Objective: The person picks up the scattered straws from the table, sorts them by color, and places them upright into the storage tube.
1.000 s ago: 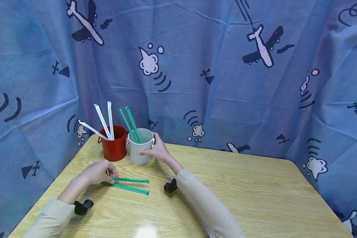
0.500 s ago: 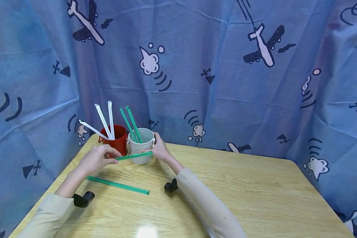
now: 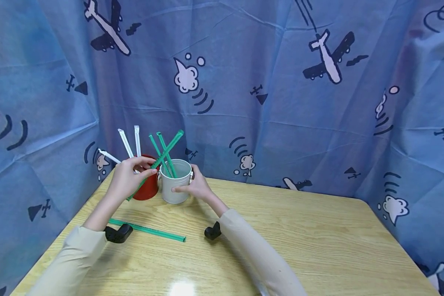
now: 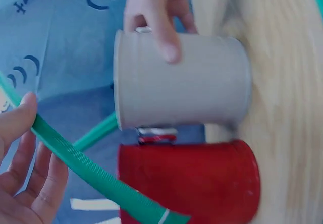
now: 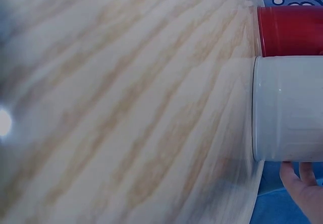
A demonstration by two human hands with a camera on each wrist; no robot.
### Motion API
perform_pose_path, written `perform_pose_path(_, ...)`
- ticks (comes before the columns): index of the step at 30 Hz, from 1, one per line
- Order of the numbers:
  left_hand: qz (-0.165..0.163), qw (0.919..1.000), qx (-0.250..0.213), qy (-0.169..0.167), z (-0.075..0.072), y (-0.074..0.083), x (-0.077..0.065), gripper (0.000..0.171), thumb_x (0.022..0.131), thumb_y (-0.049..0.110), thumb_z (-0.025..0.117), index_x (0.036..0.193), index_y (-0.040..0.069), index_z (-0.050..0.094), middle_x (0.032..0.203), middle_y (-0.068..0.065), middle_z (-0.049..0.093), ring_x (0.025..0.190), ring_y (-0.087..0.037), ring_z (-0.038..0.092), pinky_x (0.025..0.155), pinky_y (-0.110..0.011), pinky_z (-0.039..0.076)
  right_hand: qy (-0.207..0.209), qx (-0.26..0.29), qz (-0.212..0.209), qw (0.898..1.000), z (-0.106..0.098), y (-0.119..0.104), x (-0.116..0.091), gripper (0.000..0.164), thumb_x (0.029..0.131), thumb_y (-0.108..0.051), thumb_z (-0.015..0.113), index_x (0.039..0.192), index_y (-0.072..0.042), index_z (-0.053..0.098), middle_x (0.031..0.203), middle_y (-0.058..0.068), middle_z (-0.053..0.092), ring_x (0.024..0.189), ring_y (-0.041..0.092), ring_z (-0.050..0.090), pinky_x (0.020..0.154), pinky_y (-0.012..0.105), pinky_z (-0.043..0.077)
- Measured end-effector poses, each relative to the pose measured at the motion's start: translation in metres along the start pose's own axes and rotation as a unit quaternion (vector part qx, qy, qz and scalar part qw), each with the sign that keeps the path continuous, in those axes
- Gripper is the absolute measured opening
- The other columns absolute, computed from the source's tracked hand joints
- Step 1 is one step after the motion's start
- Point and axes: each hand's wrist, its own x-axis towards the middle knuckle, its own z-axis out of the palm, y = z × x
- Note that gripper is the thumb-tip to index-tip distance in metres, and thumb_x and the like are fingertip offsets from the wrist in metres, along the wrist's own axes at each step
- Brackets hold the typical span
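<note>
My left hand (image 3: 131, 174) pinches a green wrapped straw (image 3: 171, 144) between thumb and fingers. The straw slants up to the right, its upper end above the white bucket and its lower end in front of the red bucket (image 3: 148, 190). In the left wrist view, the same straw (image 4: 86, 166) crosses in front of the red bucket. My right hand (image 3: 197, 185) grips the right side of the white bucket (image 3: 172, 191), thumb across its front. Green straws (image 3: 156, 146) lean inside that bucket. Another green straw (image 3: 159, 233) lies on the table below my left hand.
White wrapped straws (image 3: 137, 139) stick up from the red bucket, partly behind my left hand. Both buckets stand side by side near the back left of the wooden table (image 3: 299, 238). A blue patterned curtain (image 3: 237, 82) hangs right behind them.
My left hand has picked up one of two green straws from the table, raised it toward the buckets and tilted it from flat to slanting. My right hand stays on the white bucket.
</note>
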Motion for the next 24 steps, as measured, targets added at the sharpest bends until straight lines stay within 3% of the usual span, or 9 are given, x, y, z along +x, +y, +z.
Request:
perform_pose_path(9, -0.027, 0.9966, -0.054, 0.056, 0.004, 0.02, 0.02, 0.032, 0.09, 0.017, 0.068, 0.118, 0.003, 0.064, 0.097, -0.016, 0.068, 0.083, -0.024, 0.061, 0.063, -0.014, 0.043, -0.006, -0.002, -0.002, 1.0, -0.001, 0.0, 0.001, 0.092, 0.069, -0.02, 0.087, 0.143, -0.015, 0.033, 0.137, 0.005, 0.051, 0.125, 0.023, 0.051, 0.103, 0.042, 0.044)
perform_pose_path(12, -0.04, 0.9922, -0.077, 0.09, 0.007, 0.024, 0.025, 0.035, 0.091, 0.017, 0.066, 0.122, 0.003, 0.061, 0.101, -0.017, 0.067, 0.085, -0.021, 0.059, 0.067, -0.012, 0.041, -0.006, -0.002, -0.002, 1.0, 0.0, 0.001, -0.001, 0.092, 0.069, -0.021, 0.087, 0.143, -0.015, 0.033, 0.137, 0.005, 0.051, 0.125, 0.023, 0.051, 0.103, 0.042, 0.044)
perform_pose_path(15, -0.04, 0.9837, -0.117, 0.13, 0.013, 0.027, 0.027, 0.036, 0.091, 0.016, 0.066, 0.123, 0.002, 0.059, 0.1, -0.018, 0.066, 0.084, -0.01, 0.057, 0.069, -0.009, 0.043, -0.002, 0.003, -0.001, 1.0, 0.001, 0.001, -0.003, 0.092, 0.068, -0.019, 0.087, 0.143, -0.015, 0.034, 0.135, 0.006, 0.052, 0.124, 0.024, 0.052, 0.102, 0.043, 0.045)
perform_pose_path(19, -0.035, 0.9653, -0.183, 0.184, 0.027, 0.03, 0.026, 0.035, 0.089, 0.012, 0.069, 0.119, -0.001, 0.059, 0.096, -0.018, 0.065, 0.076, 0.005, 0.056, 0.064, -0.006, 0.047, -0.005, -0.002, 0.004, 1.0, 0.001, 0.002, -0.006, 0.092, 0.068, -0.018, 0.087, 0.142, -0.013, 0.034, 0.135, 0.007, 0.053, 0.124, 0.024, 0.052, 0.103, 0.042, 0.045)
perform_pose_path(22, -0.032, 0.9519, -0.215, 0.216, 0.034, 0.03, 0.029, 0.033, 0.088, 0.012, 0.069, 0.116, -0.002, 0.06, 0.095, -0.018, 0.065, 0.076, 0.006, 0.056, 0.065, -0.006, 0.047, -0.007, -0.006, -0.003, 1.0, 0.001, 0.001, -0.004, 0.092, 0.069, -0.018, 0.087, 0.143, -0.011, 0.033, 0.136, 0.008, 0.052, 0.125, 0.025, 0.051, 0.103, 0.042, 0.044)
perform_pose_path(24, -0.029, 0.9471, -0.226, 0.226, 0.038, 0.03, 0.033, 0.032, 0.088, 0.013, 0.069, 0.115, -0.002, 0.06, 0.096, -0.019, 0.065, 0.078, 0.004, 0.057, 0.067, -0.006, 0.047, -0.006, -0.005, -0.009, 1.0, 0.0, -0.002, -0.001, 0.092, 0.069, -0.018, 0.086, 0.144, -0.011, 0.032, 0.137, 0.009, 0.051, 0.126, 0.025, 0.051, 0.104, 0.043, 0.043)
